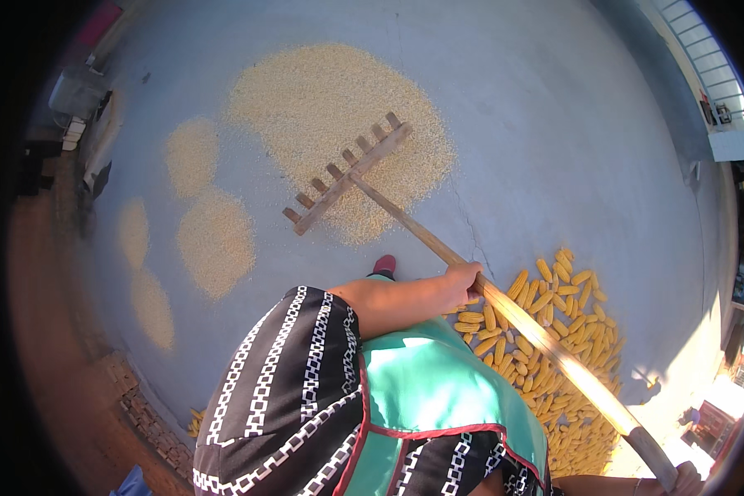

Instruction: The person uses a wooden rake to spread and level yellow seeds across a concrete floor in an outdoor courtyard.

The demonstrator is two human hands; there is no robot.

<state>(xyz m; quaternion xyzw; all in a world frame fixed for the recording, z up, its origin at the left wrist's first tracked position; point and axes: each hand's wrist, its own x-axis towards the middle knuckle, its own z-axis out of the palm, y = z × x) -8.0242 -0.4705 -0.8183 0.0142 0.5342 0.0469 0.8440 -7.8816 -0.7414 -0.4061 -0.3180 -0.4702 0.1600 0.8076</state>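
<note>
I hold a long wooden rake [546, 337] slantwise across my front. My left hand [461, 285] is closed round the middle of its handle. At the lower right, my right hand [686, 481] grips the handle's dark end. The wide wooden head of the rake, with several short blunt teeth pointing to the upper left, is over a large spread of pale yellow corn kernels [331, 91]. Whether the head touches the kernels I cannot tell. Beneath the handle, to my right, lies a big heap of yellow corn cobs [566, 397].
Smaller patches of kernels [215, 244] lie to the left on the grey concrete floor [521, 149]. Stacked bricks [153, 426] line the lower left edge beside brown ground. A railing [707, 54] stands at the upper right. My shoe [384, 264] shows near the kernels.
</note>
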